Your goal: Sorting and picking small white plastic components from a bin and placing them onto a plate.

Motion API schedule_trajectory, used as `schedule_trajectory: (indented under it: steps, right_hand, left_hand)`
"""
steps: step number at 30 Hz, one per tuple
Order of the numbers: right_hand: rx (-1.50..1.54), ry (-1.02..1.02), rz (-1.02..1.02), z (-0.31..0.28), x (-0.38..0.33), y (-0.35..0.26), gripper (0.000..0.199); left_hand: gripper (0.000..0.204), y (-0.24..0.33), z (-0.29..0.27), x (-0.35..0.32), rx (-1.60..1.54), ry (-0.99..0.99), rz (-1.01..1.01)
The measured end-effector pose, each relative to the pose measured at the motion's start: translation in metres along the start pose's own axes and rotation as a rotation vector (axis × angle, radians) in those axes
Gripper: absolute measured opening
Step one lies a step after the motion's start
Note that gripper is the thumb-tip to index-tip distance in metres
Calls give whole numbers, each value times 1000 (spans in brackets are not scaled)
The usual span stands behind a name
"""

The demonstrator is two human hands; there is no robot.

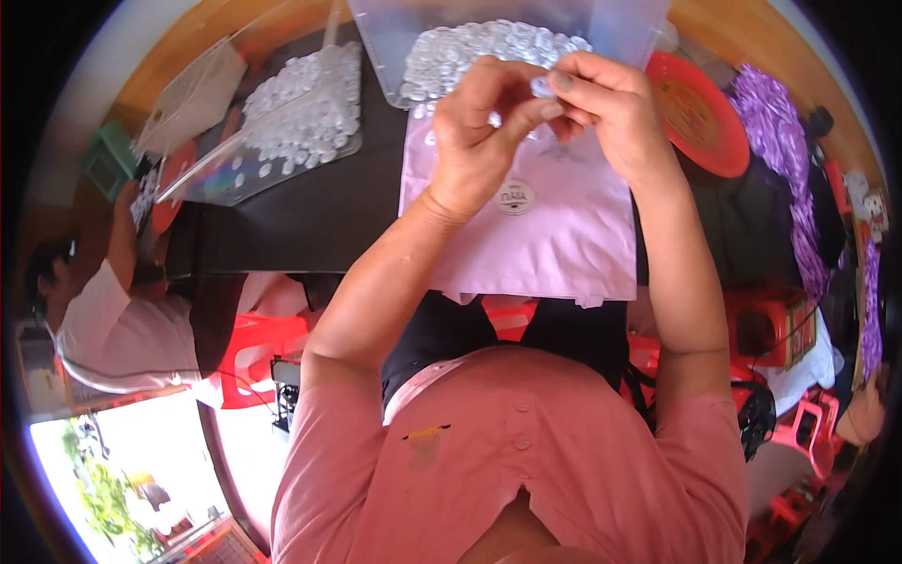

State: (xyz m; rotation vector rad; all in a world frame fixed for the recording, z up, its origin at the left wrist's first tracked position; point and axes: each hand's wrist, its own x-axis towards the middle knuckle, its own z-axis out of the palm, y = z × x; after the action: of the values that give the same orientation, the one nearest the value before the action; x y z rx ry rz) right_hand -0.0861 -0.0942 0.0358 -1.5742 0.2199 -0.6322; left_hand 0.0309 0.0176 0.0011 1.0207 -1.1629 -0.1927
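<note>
My left hand [484, 132] and my right hand [606, 108] are raised together above a pink pouch [545, 240] that lies on the dark table [301, 211]. Between the fingertips of both hands sits a small clear round piece [543, 86]. Just beyond the hands stands a clear plastic bin [451, 56] filled with several of the same clear round pieces. The pouch carries a small round white label near my left wrist.
A second clear tray [301, 117] of round pieces lies at the left of the table. A red plate [700, 113] and purple tinsel [780, 132] are at the right. Another person in white [103, 320] sits at the left. Red plastic stools [263, 352] stand below the table.
</note>
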Motion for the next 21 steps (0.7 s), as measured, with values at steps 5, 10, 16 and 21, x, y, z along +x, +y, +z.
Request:
schedule_trajectory:
  steps: [5,10,16,21]
  right_hand:
    - [36,58,18,-5,0,7,25]
    - [42,166,-50,-17,5,13,28]
    - [83,108,-57,-15,8,3,26]
    - [44,293,7,-5,-4,-7,16]
  left_hand:
    - [22,2,-4,3,-55,143,-42]
    - [9,70,-48,30,101,425,50]
    - [9,86,-121,76,626,484,-80]
    - [4,54,-91,25,523,279,176]
